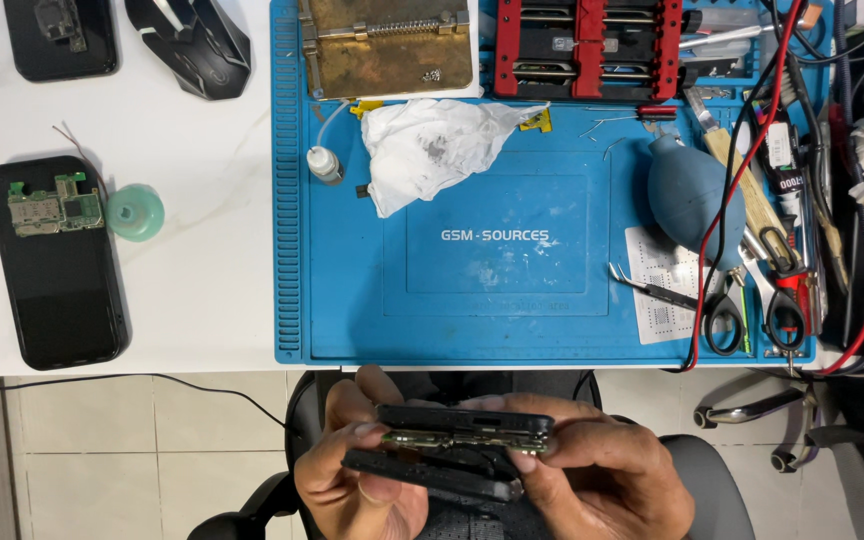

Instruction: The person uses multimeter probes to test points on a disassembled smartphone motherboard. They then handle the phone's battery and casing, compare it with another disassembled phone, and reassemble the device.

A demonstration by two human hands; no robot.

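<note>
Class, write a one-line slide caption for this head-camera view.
Both hands, left hand and right hand, hold an opened dark phone below a blue repair mat.

Two bare hands (492, 470), no sleeves

I see both of my hands low in the view, below the table edge, holding a dark phone (464, 420) split open edge-on. My left hand (352, 470) grips its left end and my right hand (602, 475) its right end, with the separated back part (432, 473) just beneath. On the table lies a blue work mat (492, 300) with a crumpled white tissue (432, 145), a small dropper bottle (324, 165), a blue dust blower (687, 190) and scissors (722, 320). Left of the mat, another black phone (57, 290) carries a green circuit board (55, 203), with a green tape roll (135, 212) beside it.
</note>
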